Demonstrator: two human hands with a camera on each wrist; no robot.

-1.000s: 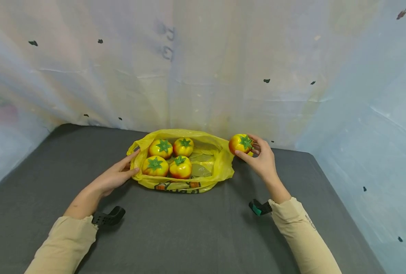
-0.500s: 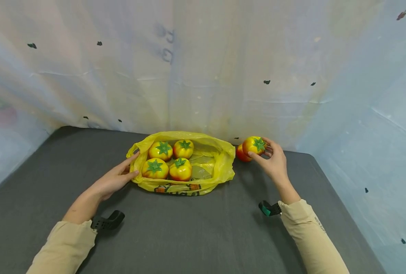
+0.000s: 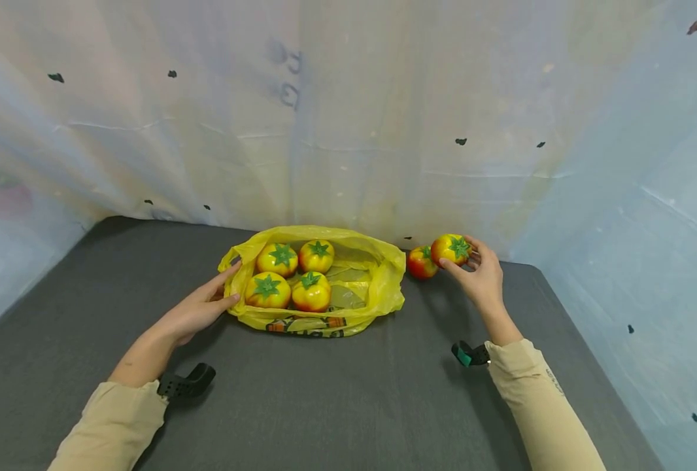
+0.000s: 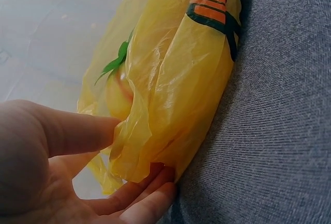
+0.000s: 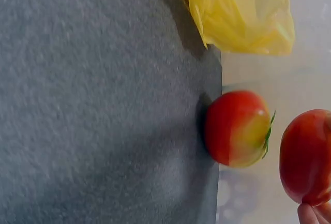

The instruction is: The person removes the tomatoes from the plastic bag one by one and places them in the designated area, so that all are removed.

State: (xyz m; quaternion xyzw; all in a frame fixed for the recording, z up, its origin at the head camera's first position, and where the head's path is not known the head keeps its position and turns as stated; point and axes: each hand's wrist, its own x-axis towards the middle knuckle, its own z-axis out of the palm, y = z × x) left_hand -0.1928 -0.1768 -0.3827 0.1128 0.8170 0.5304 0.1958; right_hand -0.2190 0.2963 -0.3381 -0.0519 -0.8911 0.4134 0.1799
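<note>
A yellow plastic bag (image 3: pixel 388 281) lies on its base with its mouth spread, and several yellow-red tomatoes (image 3: pixel 267 290) with green leafy tops sit in its left part. My left hand (image 3: pixel 195 313) holds the bag's left edge; in the left wrist view the thumb is at the rim (image 4: pixel 132 151) and the other fingers are against the outside. Right of the bag, my right hand (image 3: pixel 482 275) grips a tomato (image 3: pixel 447 249) raised above the table. Another tomato (image 3: pixel 421 264) stands on the table between that hand and the bag, seen whole in the right wrist view.
A dark grey tabletop (image 3: pixel 325 399) carries the bag and the loose tomato. Behind it hangs a pale sheet (image 3: pixel 348 131) with small dark marks, close to the table's back edge. Another pale sheet (image 3: pixel 637 275) runs along the right side.
My right hand has moved right with its tomato, away from the bag, bringing the tomato standing on the table into fuller view. My left hand has stayed at the bag's left edge.
</note>
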